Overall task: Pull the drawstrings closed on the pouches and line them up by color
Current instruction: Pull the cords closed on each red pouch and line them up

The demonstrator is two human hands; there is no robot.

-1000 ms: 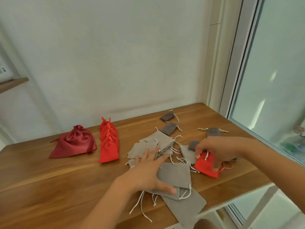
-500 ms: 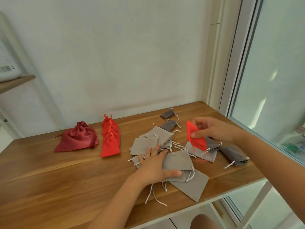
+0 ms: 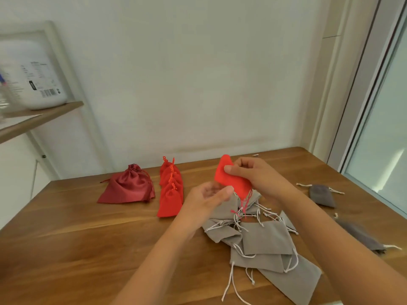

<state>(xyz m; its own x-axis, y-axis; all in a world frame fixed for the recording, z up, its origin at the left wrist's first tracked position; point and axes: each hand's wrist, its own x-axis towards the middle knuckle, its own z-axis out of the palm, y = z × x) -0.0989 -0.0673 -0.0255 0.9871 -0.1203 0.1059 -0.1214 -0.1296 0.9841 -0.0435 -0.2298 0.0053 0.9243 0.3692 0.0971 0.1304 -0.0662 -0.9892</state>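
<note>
**Head view: task progress**

- Done: a row of bright red pouches lies on the tabletop, overlapping front to back, each with a gathered neck. A larger dark red pouch, also cinched, sits just beside the row on its left.
- In hand: one red pouch is held above the tabletop, over the far end of the grey pile. Its mouth points down and its red cords hang loose, so it appears not yet drawn closed.
- Left: a pile of light grey pouches lies flat and open, white cords trailing, unsorted. A dark grey pouch lies well apart to the right, and another lies near the tabletop's right edge. Judged from this, most of the work remains.

**Head view: hands**

- Right hand: fingers curled, thumb pressed on the face of the red pouch, pinching it near its upper part.
- Left hand: raised off the tabletop, fingers loosely curled, thumb tip just beside the lower edge of the red pouch. Motion blur prevents telling whether it has hold of the fabric or a cord.
</note>
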